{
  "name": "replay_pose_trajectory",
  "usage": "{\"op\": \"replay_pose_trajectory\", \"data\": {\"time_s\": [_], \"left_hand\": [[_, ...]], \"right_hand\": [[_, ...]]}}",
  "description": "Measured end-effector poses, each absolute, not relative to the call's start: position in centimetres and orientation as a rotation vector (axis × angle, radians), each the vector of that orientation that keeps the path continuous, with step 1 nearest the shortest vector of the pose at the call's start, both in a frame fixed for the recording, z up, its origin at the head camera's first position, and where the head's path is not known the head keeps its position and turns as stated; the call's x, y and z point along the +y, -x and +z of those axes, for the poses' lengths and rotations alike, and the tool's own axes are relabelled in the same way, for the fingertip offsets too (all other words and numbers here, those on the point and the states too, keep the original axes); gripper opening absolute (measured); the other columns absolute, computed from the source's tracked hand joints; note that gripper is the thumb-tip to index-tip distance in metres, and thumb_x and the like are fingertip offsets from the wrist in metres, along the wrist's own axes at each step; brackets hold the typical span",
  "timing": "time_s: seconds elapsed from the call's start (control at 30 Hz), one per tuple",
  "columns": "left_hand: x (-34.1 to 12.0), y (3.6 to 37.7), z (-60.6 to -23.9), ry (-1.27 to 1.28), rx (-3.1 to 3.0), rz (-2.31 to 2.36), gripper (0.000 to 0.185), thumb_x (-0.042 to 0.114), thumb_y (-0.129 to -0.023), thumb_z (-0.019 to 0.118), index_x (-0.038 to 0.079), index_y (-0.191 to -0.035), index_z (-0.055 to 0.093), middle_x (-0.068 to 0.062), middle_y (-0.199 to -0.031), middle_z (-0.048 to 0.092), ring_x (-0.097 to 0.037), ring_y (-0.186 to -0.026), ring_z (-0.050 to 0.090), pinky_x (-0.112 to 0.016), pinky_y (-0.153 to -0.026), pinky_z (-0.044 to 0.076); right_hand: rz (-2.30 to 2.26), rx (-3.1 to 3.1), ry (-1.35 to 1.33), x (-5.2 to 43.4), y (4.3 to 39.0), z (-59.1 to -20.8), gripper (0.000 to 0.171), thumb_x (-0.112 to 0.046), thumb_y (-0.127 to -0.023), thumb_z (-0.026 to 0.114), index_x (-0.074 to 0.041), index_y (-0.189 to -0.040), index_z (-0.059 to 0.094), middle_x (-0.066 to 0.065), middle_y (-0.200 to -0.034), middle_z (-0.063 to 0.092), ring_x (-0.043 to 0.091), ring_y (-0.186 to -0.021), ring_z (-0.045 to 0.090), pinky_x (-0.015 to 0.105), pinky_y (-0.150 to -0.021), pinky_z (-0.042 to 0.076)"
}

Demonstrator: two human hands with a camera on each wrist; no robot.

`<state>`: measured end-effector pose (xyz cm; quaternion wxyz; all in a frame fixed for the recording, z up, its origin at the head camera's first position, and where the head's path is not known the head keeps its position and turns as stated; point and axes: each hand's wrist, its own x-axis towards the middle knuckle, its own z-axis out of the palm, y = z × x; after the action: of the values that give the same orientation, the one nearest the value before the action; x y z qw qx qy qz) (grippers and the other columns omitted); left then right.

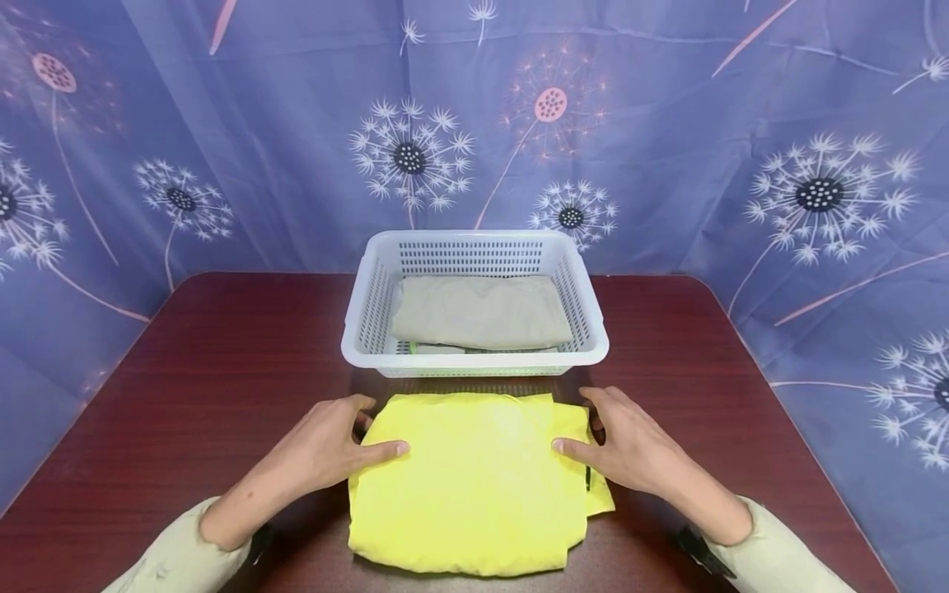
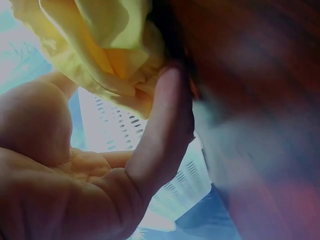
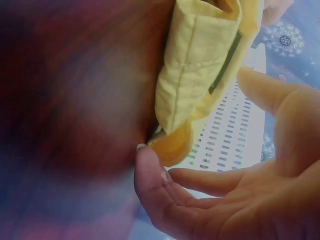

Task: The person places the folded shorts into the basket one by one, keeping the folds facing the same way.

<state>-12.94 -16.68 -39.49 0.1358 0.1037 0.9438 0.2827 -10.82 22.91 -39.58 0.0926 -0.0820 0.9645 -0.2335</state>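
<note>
Cloth [image 1: 474,486]: folded, just before the basket [image 1: 474,362] on the desk [image 1: 185,371].
Hands: we see left hand [image 1: 326,449] and right hand [image 1: 630,449] pinching its sides.
Risk: folds may slump if our seemingly shallow grips lift unevenly.

- Cloth [image 1: 474,486]: plain yellow.
- Basket [image 1: 474,362]: white, perforated.
- Folded fabric [image 1: 482,313] in basket: grey-beige.
- Table [image 1: 185,371]: dark red-brown woodgrain.
- Backdrop [image 1: 667,123]: blue-violet, white and pink dandelion print.
- Sleeves [image 1: 178,556]: beige.

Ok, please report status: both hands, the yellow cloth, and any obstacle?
Left hand and right hand grip folded yellow cloth edges. White plastic basket directly behind.
</note>
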Motion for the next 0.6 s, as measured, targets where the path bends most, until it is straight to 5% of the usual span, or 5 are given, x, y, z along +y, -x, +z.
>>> {"op": "replay_pose_trajectory", "data": {"time_s": [0.27,0.6], "left_hand": [[-16.8,13.5,-39.8,-0.247,2.643,0.871,0.094,0.060,-0.075,0.092,-0.004,-0.137,0.060,-0.004,-0.103,0.072,-0.016,-0.091,0.065,-0.036,-0.074,0.055],[-16.5,13.6,-40.2,-0.221,2.618,0.918,0.087,0.054,-0.072,0.096,0.000,-0.132,0.063,-0.003,-0.100,0.069,-0.016,-0.089,0.063,-0.035,-0.075,0.054]], "right_hand": [[-0.788,2.767,0.239,23.0,11.7,-40.0,0.087,-0.052,-0.084,0.088,0.006,-0.142,0.057,0.008,-0.109,0.062,0.019,-0.089,0.058,0.037,-0.073,0.050],[-0.929,2.658,0.146,22.7,11.9,-40.2,0.086,-0.046,-0.083,0.090,0.006,-0.142,0.054,0.017,-0.137,0.062,0.035,-0.125,0.059,0.057,-0.101,0.051]]}}
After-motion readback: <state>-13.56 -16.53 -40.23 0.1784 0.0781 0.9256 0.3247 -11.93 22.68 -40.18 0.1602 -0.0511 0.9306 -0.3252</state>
